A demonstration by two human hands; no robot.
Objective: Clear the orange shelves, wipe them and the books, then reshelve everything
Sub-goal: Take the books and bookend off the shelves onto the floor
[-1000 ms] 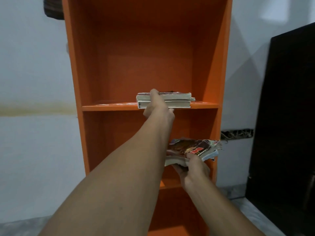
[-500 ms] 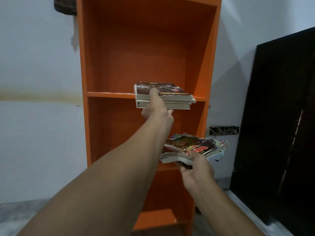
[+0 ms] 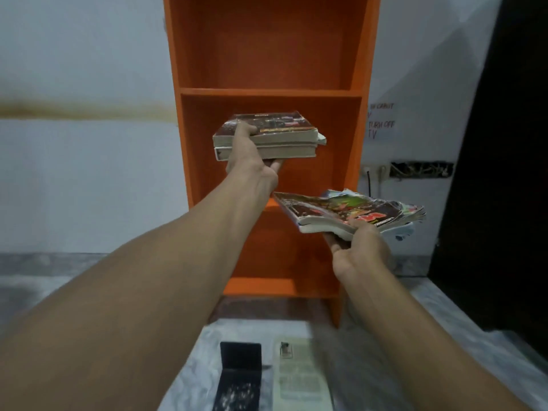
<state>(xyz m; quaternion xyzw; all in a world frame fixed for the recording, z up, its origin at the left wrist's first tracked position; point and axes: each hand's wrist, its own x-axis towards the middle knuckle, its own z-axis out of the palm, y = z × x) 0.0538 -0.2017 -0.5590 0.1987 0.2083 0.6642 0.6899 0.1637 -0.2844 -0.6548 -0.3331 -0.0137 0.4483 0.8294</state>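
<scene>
Thick book stack: the thick book stack (image 3: pixel 278 137) is two or three blocky paperbacks laid flat, with a glossy dark cover on top and matte yellowed page edges. It is held in the air in front of the middle compartment and touches no board.
Left hand: the left hand (image 3: pixel 252 158) clamps the stack's near left corner, thumb flat on the top cover and fingers curled under the bottom book.
Worn bundle: below and right of that grip, the worn bundle (image 3: pixel 350 212) is a sheaf of thin soft-covered books with colourful glossy covers, curled corners and frayed, fanned edges.
Right hand: the right hand (image 3: pixel 360 250) pinches the bundle's near edge, thumb on top and fingers underneath, partly hidden by the pages.
Orange shelves: the orange shelves (image 3: pixel 267 48) stand behind both grips, a tall box of smooth matte panels with square edges. One shelf board (image 3: pixel 269 92) runs above the left grip, and a sliver of another shows between the two grips.
Wall: the pale, smooth wall (image 3: pixel 74 179) has a blurred brownish stain band (image 3: pixel 83 109) left of the left grip. A handwritten note (image 3: pixel 381 120) and a ragged socket opening (image 3: pixel 421 169) are to its right.
Floor: under both arms, the mottled grey floor (image 3: pixel 450 315) carries a black rectangular slab (image 3: pixel 240 372) and a pale flat object (image 3: pixel 299 375) side by side, both too blurred to name.
Dark panel: a flat dark panel (image 3: pixel 504 143) fills the far right, beyond the right grip.
</scene>
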